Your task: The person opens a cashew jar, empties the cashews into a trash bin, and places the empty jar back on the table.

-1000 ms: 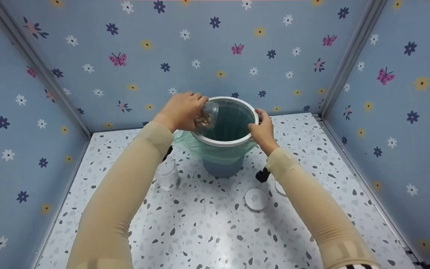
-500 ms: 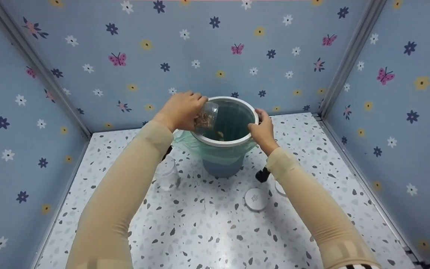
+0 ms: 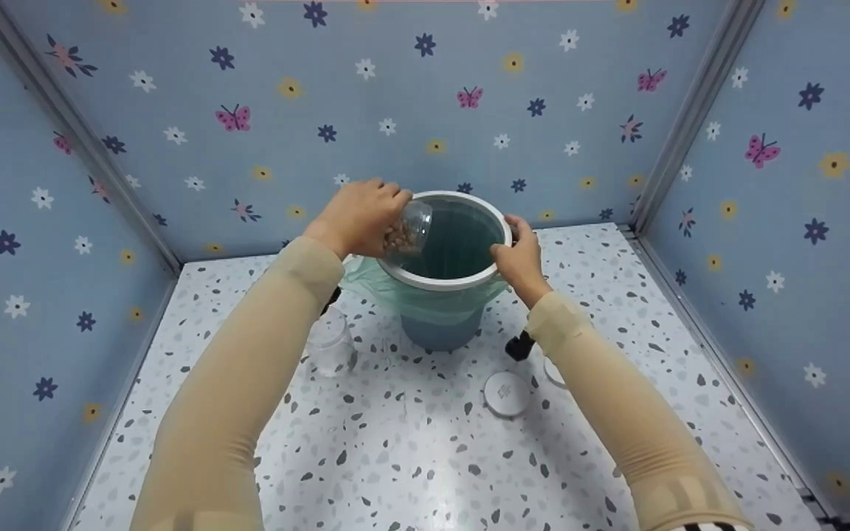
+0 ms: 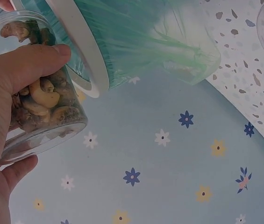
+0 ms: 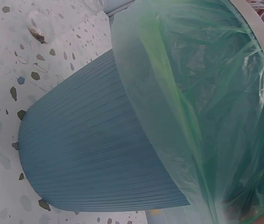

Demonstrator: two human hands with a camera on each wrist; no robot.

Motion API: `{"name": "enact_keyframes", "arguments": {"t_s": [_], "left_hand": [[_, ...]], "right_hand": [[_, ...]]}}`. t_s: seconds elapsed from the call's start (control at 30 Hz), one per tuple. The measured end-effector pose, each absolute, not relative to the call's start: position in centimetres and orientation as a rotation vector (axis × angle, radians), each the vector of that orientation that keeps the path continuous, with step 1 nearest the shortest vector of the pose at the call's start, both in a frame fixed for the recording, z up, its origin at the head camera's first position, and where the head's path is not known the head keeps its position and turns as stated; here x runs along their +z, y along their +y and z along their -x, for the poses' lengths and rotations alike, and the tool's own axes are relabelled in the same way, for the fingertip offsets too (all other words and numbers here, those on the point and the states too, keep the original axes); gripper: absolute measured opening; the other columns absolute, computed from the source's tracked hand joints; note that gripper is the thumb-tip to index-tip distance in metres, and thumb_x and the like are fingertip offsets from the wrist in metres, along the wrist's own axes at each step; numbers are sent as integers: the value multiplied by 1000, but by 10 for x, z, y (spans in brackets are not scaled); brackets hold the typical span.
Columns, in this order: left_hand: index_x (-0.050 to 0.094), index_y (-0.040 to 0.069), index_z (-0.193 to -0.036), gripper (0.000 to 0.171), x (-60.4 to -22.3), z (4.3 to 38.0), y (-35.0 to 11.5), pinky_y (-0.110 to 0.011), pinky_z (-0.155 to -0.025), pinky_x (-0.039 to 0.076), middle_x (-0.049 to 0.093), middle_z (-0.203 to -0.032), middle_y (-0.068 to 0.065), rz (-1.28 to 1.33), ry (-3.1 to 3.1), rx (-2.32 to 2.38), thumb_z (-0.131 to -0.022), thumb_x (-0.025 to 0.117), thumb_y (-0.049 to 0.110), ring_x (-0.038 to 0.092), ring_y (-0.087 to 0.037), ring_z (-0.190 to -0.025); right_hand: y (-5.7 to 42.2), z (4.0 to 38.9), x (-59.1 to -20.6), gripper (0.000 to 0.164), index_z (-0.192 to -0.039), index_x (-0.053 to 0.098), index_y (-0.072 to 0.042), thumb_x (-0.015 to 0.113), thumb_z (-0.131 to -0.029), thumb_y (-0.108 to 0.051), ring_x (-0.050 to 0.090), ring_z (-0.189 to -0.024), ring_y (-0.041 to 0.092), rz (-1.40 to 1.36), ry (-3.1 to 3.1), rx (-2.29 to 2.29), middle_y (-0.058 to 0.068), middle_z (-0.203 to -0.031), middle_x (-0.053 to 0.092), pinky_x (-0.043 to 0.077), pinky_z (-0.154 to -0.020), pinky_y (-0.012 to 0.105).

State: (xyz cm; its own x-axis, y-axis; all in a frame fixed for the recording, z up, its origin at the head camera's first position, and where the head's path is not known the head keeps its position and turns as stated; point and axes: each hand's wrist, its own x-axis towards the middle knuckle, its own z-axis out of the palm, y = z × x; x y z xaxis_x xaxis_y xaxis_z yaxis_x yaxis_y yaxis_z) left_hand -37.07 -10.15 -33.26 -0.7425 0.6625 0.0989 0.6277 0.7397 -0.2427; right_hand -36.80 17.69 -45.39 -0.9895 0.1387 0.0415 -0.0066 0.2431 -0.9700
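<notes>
My left hand (image 3: 362,217) grips a clear plastic jar (image 3: 416,221), tipped on its side with its mouth over the bin. Browned cashew nuts (image 4: 45,95) lie inside, and in the left wrist view my thumb presses across the jar's side. The blue ribbed trash bin (image 5: 85,135) stands upright under a white rim ring (image 3: 443,284). A thin green bag (image 5: 188,84) lines it and hangs over the outside. At the right side of the ring, my right hand (image 3: 524,258) holds the rim, thumb on top and fingers outside. The bin's bottom is hidden.
Another clear jar (image 3: 330,345) stands on the speckled white table (image 3: 395,457), left of the bin. Two white round lids lie at the right: one lid (image 3: 506,394) in full view, the other lid (image 3: 554,371) partly under my sleeve. Flowered panels (image 3: 410,88) enclose the table.
Half a second ago a nut was dropping from the jar into the bin; now none shows in the air. The nuts inside the jar have shifted. Both hands stay in place.
</notes>
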Motion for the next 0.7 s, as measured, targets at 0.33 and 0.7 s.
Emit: {"name": "enact_keyframes", "arguments": {"t_s": [0.33, 0.7], "left_hand": [[57, 3, -144, 71, -333, 371, -101, -53, -111, 56, 68, -138, -20, 1044, -2752, 351, -85, 91, 23, 66, -40, -121], [57, 1, -142, 71, -329, 370, -98, -53, -110, 57, 69, -136, -20, 1055, -2732, 408, -86, 92, 28, 68, -41, -121]], "right_hand": [[176, 369, -455, 70, -167, 38, -10, 56, -100, -1, 51, -152, 35, 132, -2378, 1861, 18, -168, 48, 45, -125, 51], [177, 370, -456, 70, -167, 37, -9, 55, -100, 1, 51, -153, 37, 102, -2366, 1866, 20, -167, 48, 47, -123, 52]]}}
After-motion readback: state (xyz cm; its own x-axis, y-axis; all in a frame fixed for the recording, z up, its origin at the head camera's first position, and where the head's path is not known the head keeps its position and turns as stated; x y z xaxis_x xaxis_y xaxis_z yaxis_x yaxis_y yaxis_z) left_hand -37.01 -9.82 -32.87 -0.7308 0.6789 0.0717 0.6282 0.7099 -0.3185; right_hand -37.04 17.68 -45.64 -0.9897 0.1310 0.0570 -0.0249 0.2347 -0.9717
